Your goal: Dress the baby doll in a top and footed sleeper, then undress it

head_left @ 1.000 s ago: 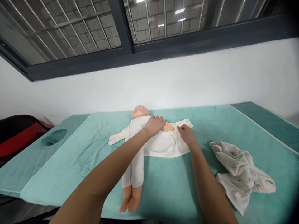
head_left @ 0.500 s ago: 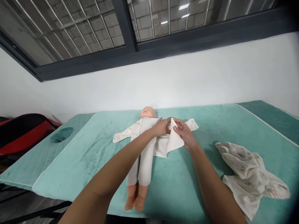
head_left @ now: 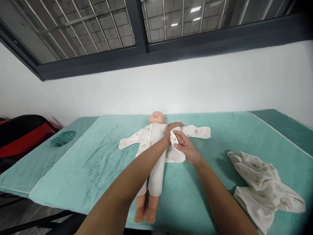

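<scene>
Head view: left forearm (head_left: pixel 140 168) partly hides doll (head_left: pixel 157 174), crumpled cloth (head_left: pixel 265 186) apart.

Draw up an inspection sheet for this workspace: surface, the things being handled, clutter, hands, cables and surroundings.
Surface: green fabric-covered massage table, face hole at its left end; some creases.
Things in hand: baby doll lying face up, feet toward the person; printed baby shirt open at the front, sleeves spread to both sides.
Clutter: crumpled printed cloth on the table, at the person's right.
Left hand: on the shirt beside the doll's chest; grip cannot be made out.
Right hand: pinching the edge of the shirt's front panel.
Cables: nothing seen.
Surroundings: white wall, dark-framed window with metal bars behind the glass, black-and-red object at far left.
</scene>
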`<state>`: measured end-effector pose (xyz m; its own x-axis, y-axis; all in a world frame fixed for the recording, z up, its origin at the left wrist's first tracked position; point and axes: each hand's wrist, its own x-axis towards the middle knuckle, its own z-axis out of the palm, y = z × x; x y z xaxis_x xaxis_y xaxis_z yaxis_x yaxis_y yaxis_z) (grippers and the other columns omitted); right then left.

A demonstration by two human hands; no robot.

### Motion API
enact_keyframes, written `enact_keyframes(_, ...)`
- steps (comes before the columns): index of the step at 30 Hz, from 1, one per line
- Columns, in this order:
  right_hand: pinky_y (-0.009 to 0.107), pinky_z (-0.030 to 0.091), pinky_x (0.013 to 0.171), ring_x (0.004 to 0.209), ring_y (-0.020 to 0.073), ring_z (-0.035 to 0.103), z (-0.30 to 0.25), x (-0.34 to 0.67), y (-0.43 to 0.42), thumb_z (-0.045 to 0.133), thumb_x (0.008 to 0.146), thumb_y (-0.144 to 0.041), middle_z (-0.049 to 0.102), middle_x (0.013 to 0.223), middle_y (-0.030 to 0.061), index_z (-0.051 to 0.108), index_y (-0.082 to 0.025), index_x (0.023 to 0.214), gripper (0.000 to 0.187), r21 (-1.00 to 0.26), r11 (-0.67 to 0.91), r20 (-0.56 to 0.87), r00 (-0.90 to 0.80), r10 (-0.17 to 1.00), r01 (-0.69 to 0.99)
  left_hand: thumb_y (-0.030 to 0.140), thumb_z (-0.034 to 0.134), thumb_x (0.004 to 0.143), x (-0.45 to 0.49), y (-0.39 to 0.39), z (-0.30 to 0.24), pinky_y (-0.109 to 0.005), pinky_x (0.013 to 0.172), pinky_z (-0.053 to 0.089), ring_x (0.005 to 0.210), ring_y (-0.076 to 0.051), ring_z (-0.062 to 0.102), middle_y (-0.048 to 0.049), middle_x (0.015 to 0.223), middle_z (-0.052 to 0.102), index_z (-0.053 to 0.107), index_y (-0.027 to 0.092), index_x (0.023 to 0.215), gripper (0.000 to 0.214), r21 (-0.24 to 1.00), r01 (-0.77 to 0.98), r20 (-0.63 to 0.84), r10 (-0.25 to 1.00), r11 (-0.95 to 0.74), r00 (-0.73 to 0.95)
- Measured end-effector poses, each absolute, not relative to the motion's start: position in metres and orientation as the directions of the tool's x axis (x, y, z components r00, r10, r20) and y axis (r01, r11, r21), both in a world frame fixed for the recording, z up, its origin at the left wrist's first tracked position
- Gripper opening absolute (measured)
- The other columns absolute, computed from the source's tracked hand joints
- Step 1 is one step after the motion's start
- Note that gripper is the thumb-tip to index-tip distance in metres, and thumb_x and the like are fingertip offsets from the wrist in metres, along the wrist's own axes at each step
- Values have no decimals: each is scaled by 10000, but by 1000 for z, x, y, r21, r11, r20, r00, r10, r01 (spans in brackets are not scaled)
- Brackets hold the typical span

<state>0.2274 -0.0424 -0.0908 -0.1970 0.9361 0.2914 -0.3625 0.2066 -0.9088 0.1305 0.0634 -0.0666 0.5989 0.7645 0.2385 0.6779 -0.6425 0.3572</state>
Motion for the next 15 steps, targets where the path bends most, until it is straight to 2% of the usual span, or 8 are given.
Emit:
enact_keyframes(3,365,405,1060,1268,230,497,-89,222,-45,749,754,-414,524,1378,54,481,-300,1319,635,-911,206,304,-246,920,-357,101,457,885,121,70,-57,-276,922,480,1027,-135,608,-12,1120,685,597,217,1152,323,429,637,248,762,-640,598)
enact_keyframes(5,365,389,1078,1296,227,476,-88,220,-46,757,758,-401,495,1422,47,484,-307,1330,641,-893,214,328,-247,912,-397,62,416,874,106,75,-46,-239,825,501,937,-114,621,-20,1056,700,607,187,1081,308,460,638,250,779,-618,574)
enact_keyframes(7,355,435,1024,1223,219,533,-87,216,-49,754,770,-398,495,1429,46,484,-315,1342,638,-886,191,328,-280,902,-422,60,420,854,86,80,-36,-246,782,500,872,-115,619,-21,964,702,616,179,961,253,472,658,256,806,-586,534)
enact_keyframes(10,331,509,873,1008,181,623,-85,208,-57,751,784,-406,483,1449,65,456,-331,1393,680,-906,98,301,-464,833,-411,113,481,835,54,84,-25,-288,789,504,870,-136,613,-11,935,689,586,199,840,136,475,695,277,841,-540,464)
enact_keyframes(13,346,499,895,1066,191,620,-79,203,-67,731,815,-396,509,1433,93,465,-306,1406,655,-931,13,273,-671,689,-365,188,550,831,31,82,-22,-326,779,518,860,-156,613,5,910,681,539,230,766,78,483,728,285,874,-486,394)
enact_keyframes(15,370,482,930,1129,212,610,-76,204,-70,702,842,-401,555,1388,110,519,-265,1360,565,-940,-3,258,-715,649,-342,196,548,840,21,79,-23,-346,798,516,877,-167,601,-7,901,666,509,234,733,120,486,753,304,893,-445,332)
